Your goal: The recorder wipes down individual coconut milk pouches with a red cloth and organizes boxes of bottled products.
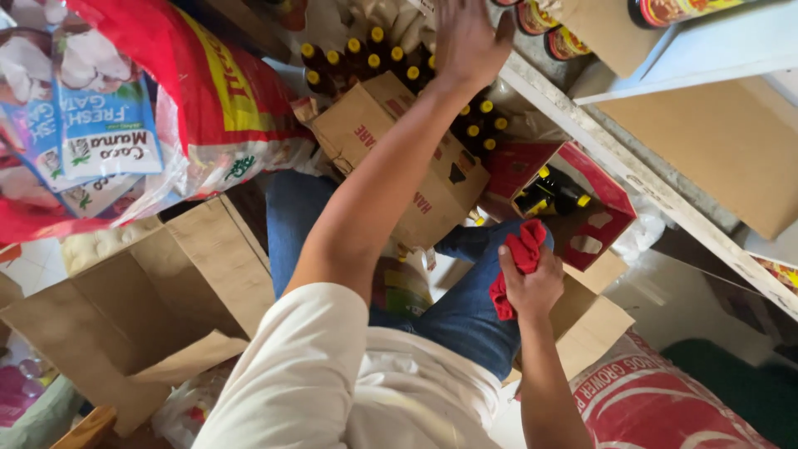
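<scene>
Item one, my left hand [468, 40]: raised at full reach, fingers spread, palm flat and holding nothing I can see; the fingertips run off the top of the view, so whether they touch anything there I cannot tell. Item two, my right hand [532, 283]: closed around a bunched red cloth [522, 254], resting low against my knee in blue jeans [465, 312]. Step in hand, as I judge it: a wiping round among stacked stock, cloth held ready, the free hand up at the white shelf edge [632, 170]. Any further move, I judge, calls for bringing the cloth hand up past the cartons without knocking bottles. Containers, reckoned from the raised hand: directly beneath it, a packed group of dark bottles with yellow caps [374, 56]; below those, along my forearm, a brown cardboard box [391, 137], flaps loose, contents hidden. Just above the cloth hand, an open red carton [594, 179] holding a few more yellow-capped dark bottles. Beyond the raised hand on the shelf, lidded jars [565, 43], partly seen. Far to the left of my arm, a red sack [208, 91] with blue-and-white pouches [100, 125] in front, and a large open brown carton [125, 316], empty as far as shows. Below the cloth hand, a red-and-white sack [657, 407].
</scene>
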